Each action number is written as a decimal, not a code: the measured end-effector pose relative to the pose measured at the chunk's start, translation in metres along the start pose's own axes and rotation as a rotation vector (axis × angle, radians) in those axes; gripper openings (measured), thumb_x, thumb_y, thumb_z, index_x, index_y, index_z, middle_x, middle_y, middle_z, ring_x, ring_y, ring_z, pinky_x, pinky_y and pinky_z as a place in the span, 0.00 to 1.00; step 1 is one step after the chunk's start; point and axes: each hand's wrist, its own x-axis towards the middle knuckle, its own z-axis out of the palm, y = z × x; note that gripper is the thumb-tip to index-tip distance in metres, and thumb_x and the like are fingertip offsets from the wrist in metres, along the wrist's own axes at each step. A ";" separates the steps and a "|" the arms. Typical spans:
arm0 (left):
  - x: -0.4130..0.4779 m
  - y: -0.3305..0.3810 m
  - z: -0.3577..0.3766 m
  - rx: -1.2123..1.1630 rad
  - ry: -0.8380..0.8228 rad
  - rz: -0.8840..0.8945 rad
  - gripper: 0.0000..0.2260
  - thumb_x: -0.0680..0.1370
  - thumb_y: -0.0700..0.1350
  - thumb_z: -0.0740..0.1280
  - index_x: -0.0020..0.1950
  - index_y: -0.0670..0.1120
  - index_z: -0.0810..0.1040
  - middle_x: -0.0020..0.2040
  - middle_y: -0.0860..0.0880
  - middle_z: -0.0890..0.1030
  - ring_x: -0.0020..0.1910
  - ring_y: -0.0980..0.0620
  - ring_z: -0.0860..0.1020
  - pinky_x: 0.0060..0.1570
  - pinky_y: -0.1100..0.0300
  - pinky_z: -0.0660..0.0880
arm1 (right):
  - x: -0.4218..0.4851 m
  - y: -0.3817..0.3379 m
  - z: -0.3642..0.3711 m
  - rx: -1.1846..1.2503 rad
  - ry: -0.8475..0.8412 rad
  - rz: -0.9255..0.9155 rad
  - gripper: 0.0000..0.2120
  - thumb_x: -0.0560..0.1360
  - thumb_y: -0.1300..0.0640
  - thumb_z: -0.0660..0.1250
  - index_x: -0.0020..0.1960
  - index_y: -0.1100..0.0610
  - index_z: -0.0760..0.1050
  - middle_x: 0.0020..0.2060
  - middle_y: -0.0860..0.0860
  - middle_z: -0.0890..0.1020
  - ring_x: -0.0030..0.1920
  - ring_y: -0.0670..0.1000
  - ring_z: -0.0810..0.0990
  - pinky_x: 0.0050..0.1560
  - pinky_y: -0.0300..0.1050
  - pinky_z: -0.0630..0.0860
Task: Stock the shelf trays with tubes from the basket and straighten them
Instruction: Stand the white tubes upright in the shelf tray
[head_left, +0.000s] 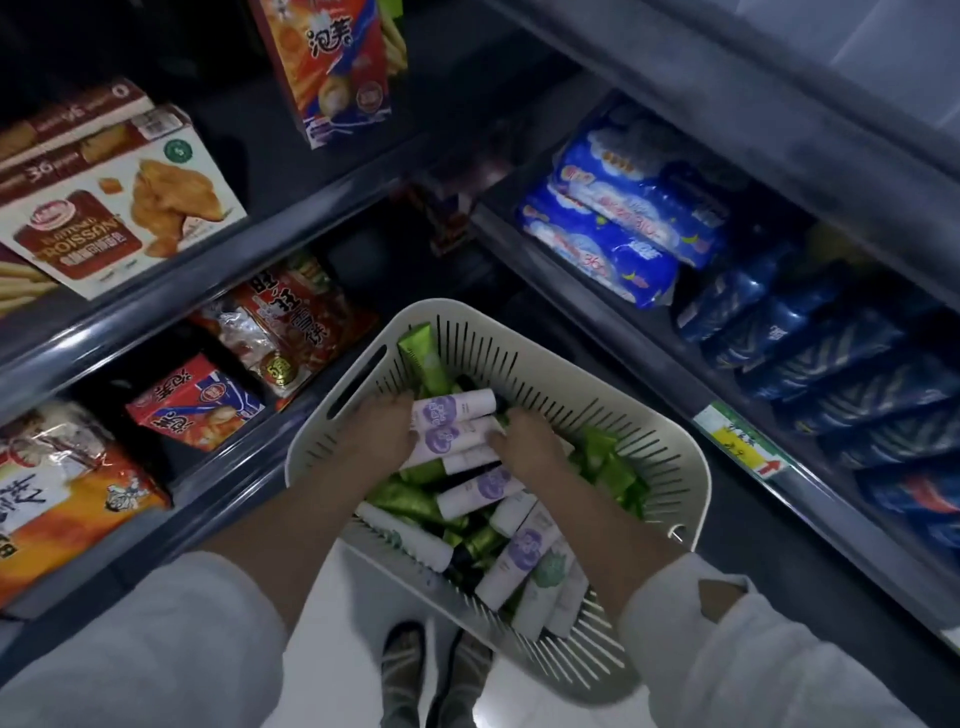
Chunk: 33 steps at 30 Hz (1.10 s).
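Cardboard and foil crowd the 9 o'clock side: a croissant box (119, 208) above, snack bags (280, 322) below. Toward 6 o'clock sits the cream slotted basket (670, 467), where the tubes lie heaped. The left hand (382, 434) curls its fingers over the left ends of a bundle of white tubes (457, 423). The right hand (527, 439) curls round their right ends, so both hands grip the bundle between them. Green tubes (428, 364) lie loose around it. These tubes look light, soft-walled and slick, likely to fan apart, so squeezing from both ends seems safest. Open room lies straight up. The basket rim stands close, as does the shelf lip (623, 348) at 3 o'clock, fronting the blue packs (613, 228).
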 end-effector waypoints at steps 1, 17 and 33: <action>0.004 0.000 0.001 0.003 -0.006 0.000 0.22 0.77 0.45 0.61 0.71 0.43 0.65 0.66 0.42 0.73 0.64 0.44 0.71 0.60 0.54 0.71 | 0.003 -0.002 0.003 0.022 0.004 0.009 0.18 0.79 0.51 0.61 0.61 0.64 0.71 0.60 0.61 0.75 0.59 0.58 0.74 0.52 0.45 0.70; 0.000 -0.003 0.016 -0.203 -0.142 -0.076 0.14 0.80 0.45 0.58 0.64 0.42 0.67 0.59 0.40 0.75 0.58 0.41 0.75 0.51 0.56 0.70 | 0.023 -0.031 0.034 0.659 0.030 0.319 0.15 0.76 0.53 0.65 0.55 0.65 0.76 0.50 0.61 0.81 0.52 0.59 0.80 0.50 0.48 0.77; -0.042 0.040 -0.130 -0.641 0.349 0.056 0.06 0.73 0.44 0.69 0.47 0.42 0.79 0.44 0.44 0.81 0.46 0.45 0.79 0.40 0.61 0.66 | -0.056 -0.077 -0.066 0.861 0.457 0.089 0.03 0.64 0.50 0.67 0.35 0.49 0.74 0.37 0.54 0.81 0.45 0.61 0.81 0.51 0.58 0.78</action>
